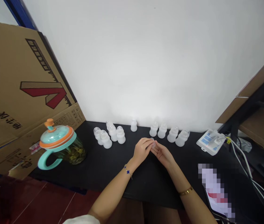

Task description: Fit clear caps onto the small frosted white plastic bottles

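Your left hand [142,151] and right hand [162,154] grasp one small translucent piece [153,144] between them, fingertips meeting, over the black table [143,182], just before ten or eleven frosted bottles [162,130]; one teal-and-orange lidded mug [58,140] stands left of them

"How's the light?"

"Bright. The white wall [146,62] glares hottest just above the dark bench [146,183], washing out the frosted bottles [121,135]."

"Sharp?"

"Mostly, though wide-angle distortion slants the cardboard box [24,93] at the left edge, and a pixelated patch [216,189] obscures the lower right."
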A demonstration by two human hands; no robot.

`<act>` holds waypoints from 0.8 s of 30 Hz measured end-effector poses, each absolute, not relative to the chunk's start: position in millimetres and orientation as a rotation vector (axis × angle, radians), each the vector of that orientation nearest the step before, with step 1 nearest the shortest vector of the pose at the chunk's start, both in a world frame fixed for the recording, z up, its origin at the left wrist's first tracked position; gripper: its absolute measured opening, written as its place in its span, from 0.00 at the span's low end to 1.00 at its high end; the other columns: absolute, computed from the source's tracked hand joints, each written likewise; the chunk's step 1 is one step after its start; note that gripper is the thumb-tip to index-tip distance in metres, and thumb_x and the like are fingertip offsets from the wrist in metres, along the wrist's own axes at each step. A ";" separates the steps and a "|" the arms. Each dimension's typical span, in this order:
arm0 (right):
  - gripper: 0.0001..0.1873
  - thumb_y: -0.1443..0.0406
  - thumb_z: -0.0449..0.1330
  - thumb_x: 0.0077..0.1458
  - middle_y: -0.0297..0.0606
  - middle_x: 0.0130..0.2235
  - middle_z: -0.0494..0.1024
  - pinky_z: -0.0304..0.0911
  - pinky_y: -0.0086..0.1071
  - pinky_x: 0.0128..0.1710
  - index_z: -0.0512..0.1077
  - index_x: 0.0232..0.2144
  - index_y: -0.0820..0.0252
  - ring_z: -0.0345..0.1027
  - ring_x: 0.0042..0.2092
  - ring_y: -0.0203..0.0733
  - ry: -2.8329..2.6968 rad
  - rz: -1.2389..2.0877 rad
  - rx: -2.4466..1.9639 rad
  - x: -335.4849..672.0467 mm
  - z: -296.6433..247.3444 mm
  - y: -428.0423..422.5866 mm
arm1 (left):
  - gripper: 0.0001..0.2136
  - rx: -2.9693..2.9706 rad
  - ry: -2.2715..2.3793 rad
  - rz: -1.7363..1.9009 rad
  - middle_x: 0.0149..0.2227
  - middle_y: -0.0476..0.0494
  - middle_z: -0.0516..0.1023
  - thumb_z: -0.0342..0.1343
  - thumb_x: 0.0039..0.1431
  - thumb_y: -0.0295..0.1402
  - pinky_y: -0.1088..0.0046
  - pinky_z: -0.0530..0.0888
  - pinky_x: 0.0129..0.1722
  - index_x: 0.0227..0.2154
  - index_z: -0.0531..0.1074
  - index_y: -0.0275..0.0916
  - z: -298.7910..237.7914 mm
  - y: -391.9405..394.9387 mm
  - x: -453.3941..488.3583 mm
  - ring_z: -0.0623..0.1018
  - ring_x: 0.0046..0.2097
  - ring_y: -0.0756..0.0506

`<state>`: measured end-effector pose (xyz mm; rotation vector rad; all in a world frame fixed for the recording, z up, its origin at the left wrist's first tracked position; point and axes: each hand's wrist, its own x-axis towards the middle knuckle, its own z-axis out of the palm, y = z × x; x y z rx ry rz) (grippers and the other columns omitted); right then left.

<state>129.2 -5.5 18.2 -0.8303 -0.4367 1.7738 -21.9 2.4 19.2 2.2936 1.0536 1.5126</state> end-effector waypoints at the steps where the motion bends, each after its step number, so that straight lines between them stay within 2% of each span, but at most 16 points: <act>1: 0.05 0.68 0.61 0.62 0.39 0.37 0.85 0.74 0.31 0.47 0.78 0.37 0.62 0.80 0.40 0.38 -0.442 1.773 -0.831 129.1 18.7 -5.6 | 0.09 2.292 1.055 1.516 0.44 0.46 0.82 0.54 0.68 0.33 0.62 0.77 0.50 0.44 0.79 0.45 19.3 2.3 -21.9 0.78 0.47 0.44; 8: 0.05 0.67 0.62 0.61 0.39 0.37 0.85 0.73 0.32 0.48 0.78 0.37 0.62 0.80 0.40 0.39 -0.490 1.757 -0.844 128.7 22.0 -7.8 | 0.09 2.206 1.075 1.497 0.44 0.45 0.82 0.53 0.68 0.33 0.61 0.77 0.51 0.43 0.79 0.45 19.6 1.3 -21.0 0.79 0.47 0.44; 15: 0.13 0.62 0.60 0.60 0.43 0.43 0.84 0.73 0.38 0.49 0.78 0.45 0.60 0.79 0.44 0.44 -0.536 1.711 -0.872 127.2 24.7 -8.7 | 0.10 1.712 1.060 1.487 0.43 0.42 0.84 0.58 0.64 0.38 0.64 0.77 0.47 0.40 0.81 0.41 23.5 4.7 -21.0 0.81 0.45 0.42; 20: 0.18 0.61 0.64 0.54 0.41 0.48 0.82 0.73 0.41 0.47 0.78 0.48 0.55 0.77 0.50 0.50 -0.709 1.571 -0.939 127.3 23.8 -10.0 | 0.13 1.276 0.974 1.418 0.40 0.38 0.84 0.61 0.58 0.41 0.67 0.77 0.44 0.38 0.82 0.36 24.1 12.5 -23.0 0.82 0.43 0.41; 24: 0.23 0.59 0.70 0.46 0.40 0.46 0.83 0.73 0.38 0.42 0.78 0.47 0.54 0.76 0.49 0.52 -0.909 1.401 -1.074 126.1 22.7 -10.9 | 0.15 1.082 0.903 1.313 0.40 0.38 0.84 0.64 0.54 0.43 0.68 0.77 0.42 0.37 0.82 0.35 22.8 15.5 -23.7 0.81 0.41 0.42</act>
